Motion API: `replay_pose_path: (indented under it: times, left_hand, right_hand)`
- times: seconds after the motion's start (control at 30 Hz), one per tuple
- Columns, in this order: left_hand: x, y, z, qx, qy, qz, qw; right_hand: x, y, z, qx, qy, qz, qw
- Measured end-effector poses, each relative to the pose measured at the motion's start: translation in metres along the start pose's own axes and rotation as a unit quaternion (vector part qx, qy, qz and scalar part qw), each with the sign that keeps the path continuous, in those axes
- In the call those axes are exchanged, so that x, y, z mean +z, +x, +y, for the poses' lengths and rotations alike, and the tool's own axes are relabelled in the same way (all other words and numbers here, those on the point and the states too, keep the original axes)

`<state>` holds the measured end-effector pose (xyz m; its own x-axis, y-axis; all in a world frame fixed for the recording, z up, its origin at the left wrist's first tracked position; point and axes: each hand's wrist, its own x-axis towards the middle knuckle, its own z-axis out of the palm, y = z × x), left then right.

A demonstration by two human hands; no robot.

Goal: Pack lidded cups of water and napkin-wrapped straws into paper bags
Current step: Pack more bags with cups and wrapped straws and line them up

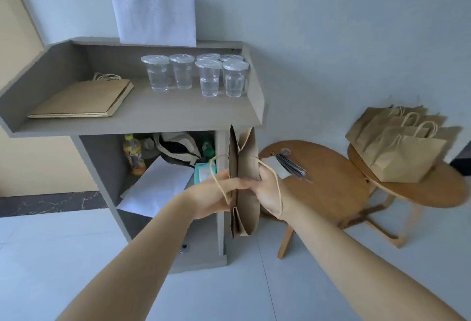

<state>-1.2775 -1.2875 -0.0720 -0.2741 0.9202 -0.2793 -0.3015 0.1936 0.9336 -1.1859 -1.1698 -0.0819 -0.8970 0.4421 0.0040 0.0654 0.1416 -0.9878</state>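
Evidently the step in hand was opening a bag. One paper bag (245,157) hung edge-on in the air, just in front of the right corner of the grey desk (158,114), folded flat with its gussets tucked in.

- Left hand (219,193): fingers stretched across the near edge, thumb on the left panel. It read as a pinch, with one twine handle looped over the fingers.
- Right hand (267,188): curled round the right panel, the other handle draped down over the wrist.
- On the desk: six lidded cups of water (209,78) in a cluster, and a stack of flat bags (81,99) well to their left.
- Low round desk (328,175) to the right: straws (289,165) lying on a napkin. A second round desk (438,190) carried filled-out bags (402,155) standing upright.

My judgement on doing it well: draw the two panels apart evenly near the mouth, not by the twine, so the paper would not tear at the handle glue. Then push the base fold out square — a bag that sits flat would keep a water cup upright. The loops wanted shaking clear of fingers and wrist before the bag was set down.
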Motion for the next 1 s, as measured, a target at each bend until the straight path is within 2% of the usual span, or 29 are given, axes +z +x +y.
replay_pose_path:
  times: [0.07, 0.1, 0.17, 0.23, 0.3, 0.37, 0.47, 0.53, 0.6, 0.67, 0.73, 0.8, 0.87, 0.93, 1.0]
  left_hand:
    - [0.032, 0.009, -0.022, -0.021, 0.047, 0.085, 0.995]
    - [0.042, 0.011, -0.03, -0.038, 0.138, 0.128, 0.981]
    - [0.06, 0.011, -0.045, -0.092, 0.381, 0.159, 0.906]
    - [0.063, 0.008, -0.062, -0.153, 0.55, 0.153, 0.807]
    - [0.066, 0.008, -0.076, -0.155, 0.613, 0.153, 0.76]
    - [0.074, 0.008, -0.08, -0.151, 0.632, 0.186, 0.736]
    - [0.094, 0.011, -0.088, -0.171, 0.626, 0.241, 0.722]
    - [0.104, 0.015, -0.089, -0.183, 0.637, 0.251, 0.706]
    - [0.113, 0.022, -0.089, -0.173, 0.659, 0.25, 0.688]
    - [0.119, 0.033, -0.09, -0.157, 0.655, 0.24, 0.699]
    - [0.121, 0.047, -0.089, -0.143, 0.634, 0.231, 0.724]
    - [0.122, 0.065, -0.087, -0.14, 0.615, 0.226, 0.742]
    - [0.124, 0.083, -0.082, -0.138, 0.602, 0.227, 0.753]
    - [0.126, 0.107, -0.079, -0.129, 0.602, 0.22, 0.756]
    - [0.128, 0.134, -0.074, -0.12, 0.618, 0.198, 0.751]
  right_hand:
    - [-0.017, -0.026, 0.02, 0.007, -0.024, 0.034, 0.999]
    - [-0.027, -0.037, 0.028, 0.021, -0.068, 0.056, 0.996]
    - [-0.053, -0.061, 0.05, 0.055, -0.2, 0.082, 0.975]
    - [-0.08, -0.086, 0.063, 0.076, -0.326, 0.12, 0.935]
    - [-0.101, -0.117, 0.068, 0.13, -0.447, 0.158, 0.871]
    - [-0.115, -0.14, 0.072, 0.174, -0.523, 0.172, 0.817]
    - [-0.123, -0.164, 0.077, 0.226, -0.56, 0.168, 0.779]
    - [-0.124, -0.169, 0.078, 0.247, -0.564, 0.162, 0.771]
    - [-0.127, -0.171, 0.079, 0.263, -0.562, 0.133, 0.773]
    - [-0.133, -0.17, 0.08, 0.282, -0.525, 0.072, 0.8]
    - [-0.143, -0.168, 0.083, 0.327, -0.398, 0.067, 0.855]
    - [-0.155, -0.163, 0.083, 0.357, -0.248, 0.115, 0.893]
    - [-0.17, -0.156, 0.078, 0.31, -0.196, 0.191, 0.91]
    - [-0.185, -0.146, 0.073, 0.219, -0.216, 0.272, 0.912]
    - [-0.194, -0.13, 0.067, 0.153, -0.288, 0.257, 0.91]
